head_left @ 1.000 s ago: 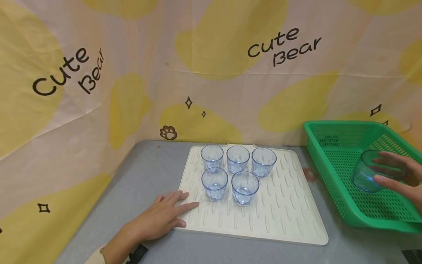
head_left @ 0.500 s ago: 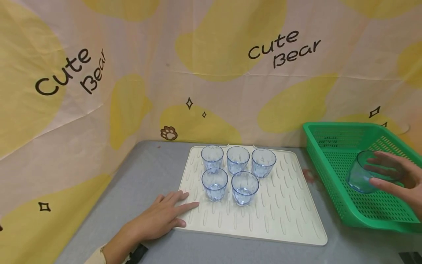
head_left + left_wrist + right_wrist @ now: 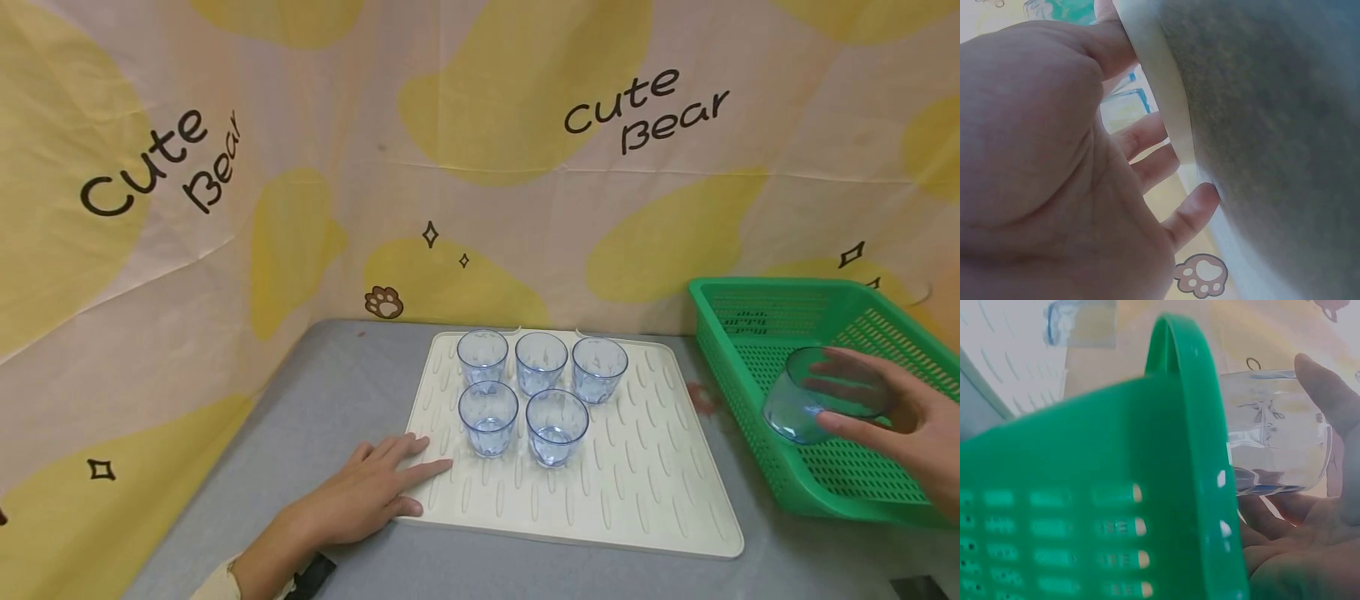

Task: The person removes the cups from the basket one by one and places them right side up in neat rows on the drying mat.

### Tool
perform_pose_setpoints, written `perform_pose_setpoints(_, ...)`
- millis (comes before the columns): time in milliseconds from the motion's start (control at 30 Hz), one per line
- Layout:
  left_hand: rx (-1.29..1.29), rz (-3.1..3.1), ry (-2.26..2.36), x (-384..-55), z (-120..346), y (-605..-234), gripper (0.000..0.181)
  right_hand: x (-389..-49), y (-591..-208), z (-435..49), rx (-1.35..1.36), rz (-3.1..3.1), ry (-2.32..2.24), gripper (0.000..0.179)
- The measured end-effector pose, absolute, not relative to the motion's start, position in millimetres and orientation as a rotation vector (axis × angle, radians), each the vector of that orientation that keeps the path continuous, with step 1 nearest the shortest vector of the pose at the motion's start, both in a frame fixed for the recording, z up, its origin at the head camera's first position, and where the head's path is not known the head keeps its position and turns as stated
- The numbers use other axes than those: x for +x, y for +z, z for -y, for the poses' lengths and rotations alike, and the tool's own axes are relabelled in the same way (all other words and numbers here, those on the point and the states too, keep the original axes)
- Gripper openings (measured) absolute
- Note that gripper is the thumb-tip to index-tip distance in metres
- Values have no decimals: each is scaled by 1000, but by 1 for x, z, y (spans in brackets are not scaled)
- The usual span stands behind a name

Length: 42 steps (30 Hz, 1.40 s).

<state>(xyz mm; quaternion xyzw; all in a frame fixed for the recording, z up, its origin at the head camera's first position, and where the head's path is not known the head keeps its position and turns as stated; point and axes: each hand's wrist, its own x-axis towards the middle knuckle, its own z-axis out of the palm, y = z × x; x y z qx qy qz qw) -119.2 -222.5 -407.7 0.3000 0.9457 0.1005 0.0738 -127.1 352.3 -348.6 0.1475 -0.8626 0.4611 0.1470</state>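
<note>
My right hand point(image 3: 911, 421) grips a clear bluish drinking glass point(image 3: 795, 400), thumb on the near side and fingers round the far side. The glass is tilted over the green basket point(image 3: 813, 496). In the right wrist view the same glass point(image 3: 1279, 431) shows beyond the basket's rim. My left hand point(image 3: 367, 492) lies with spread, straight fingers on the left edge of a white ridged drying mat point(image 3: 630, 500). Several matching glasses stand upright on the mat: three in the back row, among them the middle glass point(image 3: 542, 362), and two in front, including the left one point(image 3: 488, 421).
The basket, slotted and high-walled, stands right of the mat on a grey tabletop point(image 3: 300, 417). A printed cloth point(image 3: 487, 167) hangs behind and along the left side. A small dark object point(image 3: 918, 587) shows at the bottom right edge.
My right hand has carried its glass leftward across the basket, towards the basket's left wall. The left hand and the glasses on the mat stay as they were.
</note>
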Motion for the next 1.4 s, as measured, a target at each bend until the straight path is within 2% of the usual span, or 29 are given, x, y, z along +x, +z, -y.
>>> perform_pose_setpoints(200, 898, -2832, 309, -119, 221, -408, 57, -120, -346, -339, 321, 2625, 1303, 72)
perform_pose_setpoints(433, 888, -2836, 309, -119, 223, -408, 58, -120, -345, -332, 433, 2606, 1482, 70)
perform_pose_setpoints(700, 872, -2812, 315, -122, 223, -406, 59, -118, -339, -310, 416, 2684, 1353, 70)
perform_pose_setpoints(933, 877, -2808, 309, -123, 223, -408, 58, -122, -335, -276, 484, 2665, 1456, 69)
perform_pose_setpoints(1400, 880, -2813, 319, -123, 223, -409, 58, -123, -349, -221, 402, 2728, 1547, 75)
